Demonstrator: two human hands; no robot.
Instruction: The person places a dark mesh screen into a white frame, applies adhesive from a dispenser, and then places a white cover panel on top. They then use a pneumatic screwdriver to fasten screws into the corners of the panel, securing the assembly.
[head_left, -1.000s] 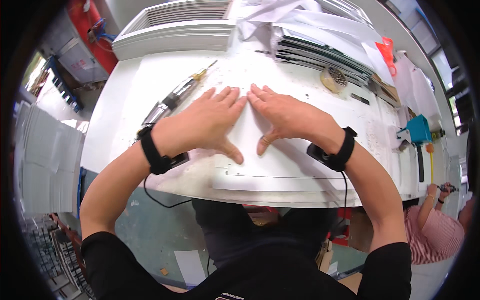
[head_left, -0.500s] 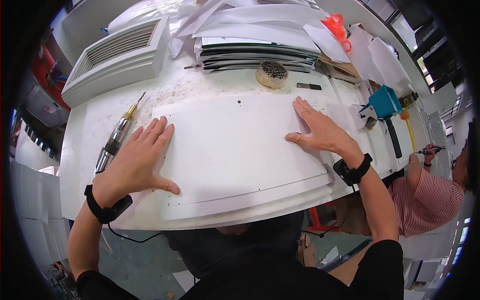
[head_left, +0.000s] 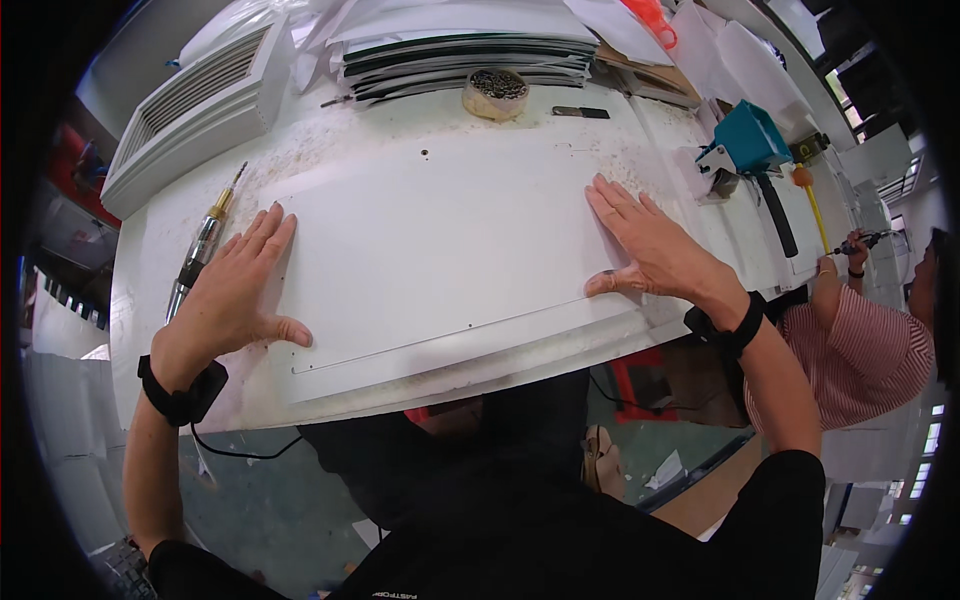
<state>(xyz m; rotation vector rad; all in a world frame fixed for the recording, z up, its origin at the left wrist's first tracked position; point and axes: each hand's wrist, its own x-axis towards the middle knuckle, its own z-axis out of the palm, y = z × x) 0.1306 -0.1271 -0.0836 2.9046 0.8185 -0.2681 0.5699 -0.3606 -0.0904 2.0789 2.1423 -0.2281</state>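
A flat white panel [head_left: 430,240] with small holes along its edges lies on the white table, over a slightly larger white sheet [head_left: 430,370] that shows along the near side. My left hand [head_left: 225,295] rests flat on the panel's left end, fingers spread and thumb stretched inward. On the right end lies my right hand [head_left: 660,250], also flat, with its thumb pointing left. Neither hand grips anything. Left of my left hand is a power screwdriver [head_left: 205,240] with a long bit, partly hidden by that hand.
At the back stand a louvred white frame [head_left: 190,115], a stack of sheets [head_left: 465,65] and a tub of screws [head_left: 495,95]. A small flat dark tool [head_left: 580,112] lies nearby. To the right sits a teal tape dispenser [head_left: 750,140]. A co-worker in a striped shirt [head_left: 850,350] holds a tool.
My right hand has shifted rightward along the panel. My left hand stays on the left end. The whole view has moved, so the table's things appear higher and further left.
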